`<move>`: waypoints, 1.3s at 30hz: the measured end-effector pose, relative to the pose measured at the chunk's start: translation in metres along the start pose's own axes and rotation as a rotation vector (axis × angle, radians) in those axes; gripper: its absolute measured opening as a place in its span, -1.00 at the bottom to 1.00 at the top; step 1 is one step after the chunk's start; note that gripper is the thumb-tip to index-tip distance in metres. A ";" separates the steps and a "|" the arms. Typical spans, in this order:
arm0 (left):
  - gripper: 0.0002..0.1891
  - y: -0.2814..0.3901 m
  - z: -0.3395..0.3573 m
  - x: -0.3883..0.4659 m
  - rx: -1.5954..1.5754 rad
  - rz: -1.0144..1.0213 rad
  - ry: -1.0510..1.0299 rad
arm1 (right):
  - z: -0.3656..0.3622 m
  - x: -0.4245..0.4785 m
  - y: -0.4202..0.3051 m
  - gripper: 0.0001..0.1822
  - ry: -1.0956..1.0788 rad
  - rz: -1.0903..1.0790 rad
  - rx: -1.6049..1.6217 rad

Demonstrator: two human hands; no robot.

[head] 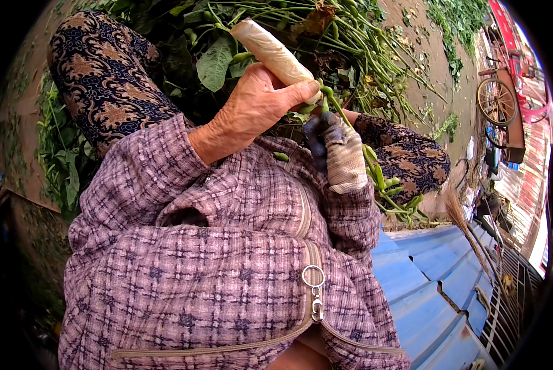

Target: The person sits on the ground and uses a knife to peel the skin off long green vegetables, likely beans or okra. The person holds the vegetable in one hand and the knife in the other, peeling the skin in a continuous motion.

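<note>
My bare left hand grips a thick, cream-coloured, wrapped cylinder, whose lower end lies under my thumb. What is inside the wrapping cannot be seen. Just to the right, my right hand wears a striped knit glove with dark fingertips. It is closed on a green soybean stalk that passes behind the wrist and comes out below with several pods. A pod also shows between the two hands, close to the cylinder's end. One loose green pod rests on my plaid jacket.
A heap of leafy bean plants lies beyond my hands, between my patterned trouser legs. More foliage is at the left. Blue metal sheets, a straw broom and a wheeled cart stand at the right.
</note>
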State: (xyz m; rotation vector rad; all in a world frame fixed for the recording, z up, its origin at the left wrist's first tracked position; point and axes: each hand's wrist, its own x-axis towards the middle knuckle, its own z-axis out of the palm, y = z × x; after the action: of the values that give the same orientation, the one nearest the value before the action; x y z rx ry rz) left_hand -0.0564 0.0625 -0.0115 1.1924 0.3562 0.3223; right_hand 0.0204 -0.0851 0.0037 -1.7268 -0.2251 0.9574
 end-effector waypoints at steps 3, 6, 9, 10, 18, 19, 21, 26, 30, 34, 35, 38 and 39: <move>-0.77 0.001 0.002 0.001 0.079 0.025 0.005 | 0.007 0.000 0.000 -0.68 0.052 -0.068 0.000; -0.79 0.004 0.004 0.001 0.168 0.091 0.007 | 0.002 -0.001 0.000 -0.68 -0.040 0.066 0.030; -0.81 0.005 0.004 0.001 0.173 0.140 -0.012 | 0.001 -0.005 -0.004 -0.65 -0.099 0.151 0.357; -0.82 0.006 0.005 0.001 0.157 0.147 -0.020 | 0.005 -0.006 -0.007 -0.62 -0.091 0.120 0.391; -0.82 0.000 0.001 0.003 0.207 0.143 -0.071 | 0.003 0.000 -0.012 -0.70 -0.033 0.219 -0.019; -0.82 -0.001 0.002 0.003 0.193 0.146 -0.067 | 0.006 0.003 -0.008 -0.73 -0.013 0.072 -0.068; -0.82 0.000 0.003 0.003 0.196 0.134 -0.072 | 0.010 0.008 0.001 -0.74 0.053 -0.208 -0.171; -0.82 0.001 0.003 0.002 0.272 0.076 -0.044 | 0.002 0.016 0.020 -0.77 0.070 -0.299 -0.390; -0.82 0.003 0.002 0.002 0.220 0.055 -0.078 | 0.005 0.002 -0.001 -0.67 0.077 0.180 0.230; -0.82 0.005 0.001 0.002 0.209 0.062 -0.099 | 0.004 -0.002 -0.005 -0.69 0.032 0.143 0.322; -0.82 0.003 0.001 0.001 0.215 0.065 -0.101 | 0.008 0.003 -0.001 -0.71 0.092 0.118 0.236; -0.80 0.002 0.002 0.000 0.242 0.072 -0.101 | 0.010 0.010 0.009 -0.75 0.148 0.023 0.125; -0.80 0.002 0.002 -0.001 0.244 0.077 -0.094 | 0.009 0.013 0.013 -0.77 0.148 -0.012 0.111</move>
State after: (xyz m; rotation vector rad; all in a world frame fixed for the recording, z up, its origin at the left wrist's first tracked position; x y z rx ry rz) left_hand -0.0562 0.0608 -0.0086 1.4583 0.2735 0.2936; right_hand 0.0183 -0.0764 -0.0148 -1.6830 -0.0840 0.8137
